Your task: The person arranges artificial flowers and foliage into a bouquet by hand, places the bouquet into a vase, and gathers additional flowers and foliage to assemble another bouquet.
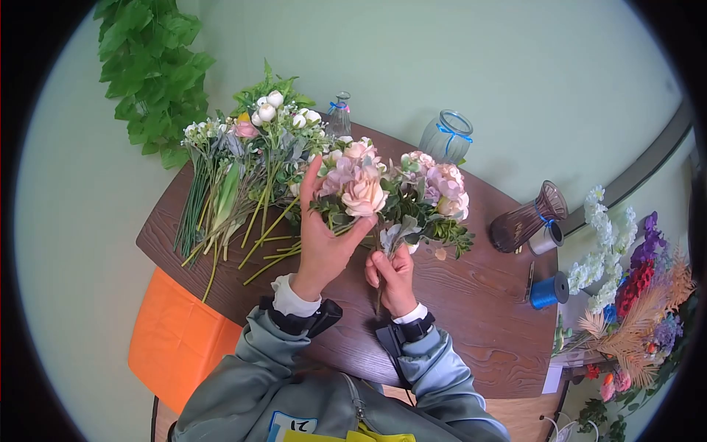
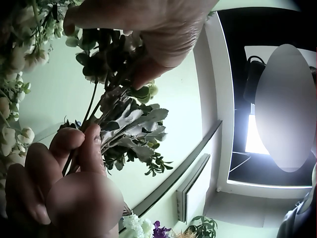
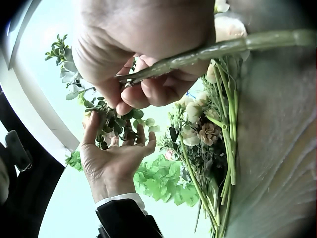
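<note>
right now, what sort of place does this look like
Probably a flower-arranging workspace, perhaps a small studio or classroom: cut stems lie across a wooden table, glass vases stand at its back, and a spool of blue ribbon sits at its right edge.

Left hand (image 1: 328, 247) cupped, fingers apart; right hand (image 1: 395, 278) nearby, fingers pinching.
</note>
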A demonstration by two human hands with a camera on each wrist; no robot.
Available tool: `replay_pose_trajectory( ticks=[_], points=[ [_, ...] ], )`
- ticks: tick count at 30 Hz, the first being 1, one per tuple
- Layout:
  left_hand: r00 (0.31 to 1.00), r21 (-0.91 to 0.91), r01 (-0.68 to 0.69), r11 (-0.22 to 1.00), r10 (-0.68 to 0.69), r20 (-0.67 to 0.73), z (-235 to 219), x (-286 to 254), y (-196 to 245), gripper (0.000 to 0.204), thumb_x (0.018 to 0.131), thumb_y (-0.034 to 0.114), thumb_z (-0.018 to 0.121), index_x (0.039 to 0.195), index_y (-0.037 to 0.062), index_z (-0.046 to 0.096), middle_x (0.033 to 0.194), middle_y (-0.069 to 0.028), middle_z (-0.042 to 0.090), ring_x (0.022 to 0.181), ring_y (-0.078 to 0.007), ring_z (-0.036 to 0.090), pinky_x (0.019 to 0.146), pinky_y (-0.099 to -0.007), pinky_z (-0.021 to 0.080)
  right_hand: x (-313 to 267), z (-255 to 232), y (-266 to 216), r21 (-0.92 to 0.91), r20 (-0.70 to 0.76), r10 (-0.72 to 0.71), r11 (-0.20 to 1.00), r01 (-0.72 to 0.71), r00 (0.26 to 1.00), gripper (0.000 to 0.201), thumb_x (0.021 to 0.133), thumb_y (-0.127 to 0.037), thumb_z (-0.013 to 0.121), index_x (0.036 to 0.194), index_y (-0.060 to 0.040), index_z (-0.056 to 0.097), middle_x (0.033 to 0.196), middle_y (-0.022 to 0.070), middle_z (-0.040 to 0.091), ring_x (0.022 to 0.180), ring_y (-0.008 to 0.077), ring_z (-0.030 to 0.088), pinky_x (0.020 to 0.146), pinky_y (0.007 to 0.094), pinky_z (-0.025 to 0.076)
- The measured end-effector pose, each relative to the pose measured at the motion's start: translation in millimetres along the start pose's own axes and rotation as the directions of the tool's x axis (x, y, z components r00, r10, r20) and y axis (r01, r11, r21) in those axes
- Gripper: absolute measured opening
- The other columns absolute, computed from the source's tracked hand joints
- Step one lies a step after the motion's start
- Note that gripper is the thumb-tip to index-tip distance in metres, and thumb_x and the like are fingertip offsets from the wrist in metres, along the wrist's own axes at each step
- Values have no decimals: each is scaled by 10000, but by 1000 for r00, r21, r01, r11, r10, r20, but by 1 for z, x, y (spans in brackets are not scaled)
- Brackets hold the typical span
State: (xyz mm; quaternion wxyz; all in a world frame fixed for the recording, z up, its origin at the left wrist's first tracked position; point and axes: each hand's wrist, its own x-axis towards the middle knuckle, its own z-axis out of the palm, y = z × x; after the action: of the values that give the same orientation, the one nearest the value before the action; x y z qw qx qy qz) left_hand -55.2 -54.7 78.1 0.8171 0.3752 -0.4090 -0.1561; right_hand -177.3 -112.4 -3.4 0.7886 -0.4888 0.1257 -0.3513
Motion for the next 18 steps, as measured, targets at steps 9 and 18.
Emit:
replay_pose_trajectory(
  ticks=[9, 18],
  points=[
    [999, 250, 31, 968, -33, 3, -16, 2, 9, 457, 735, 15, 684, 1141, -6, 474, 1037, -82, 563, 952, -133, 535, 837, -265, 426, 0, 5, -4, 65, -67, 19, 998, -15, 998, 153, 851, -50, 577, 880, -73, 428, 744, 87, 585, 440, 71, 433, 388, 195, 304],
    [998, 277, 50, 959, -37, -54, -29, 5, 10, 228, 805, 82, 643, 1005, -3, 573, 855, -18, 602, 790, -74, 530, 719, -210, 424, 0, 1, 1, -12, -27, -9, 1000, 8, 1000, 239, 858, -60, 559, 1075, -83, 464, 753, 55, 561, 450, 72, 415, 395, 200, 303]
  ],
)
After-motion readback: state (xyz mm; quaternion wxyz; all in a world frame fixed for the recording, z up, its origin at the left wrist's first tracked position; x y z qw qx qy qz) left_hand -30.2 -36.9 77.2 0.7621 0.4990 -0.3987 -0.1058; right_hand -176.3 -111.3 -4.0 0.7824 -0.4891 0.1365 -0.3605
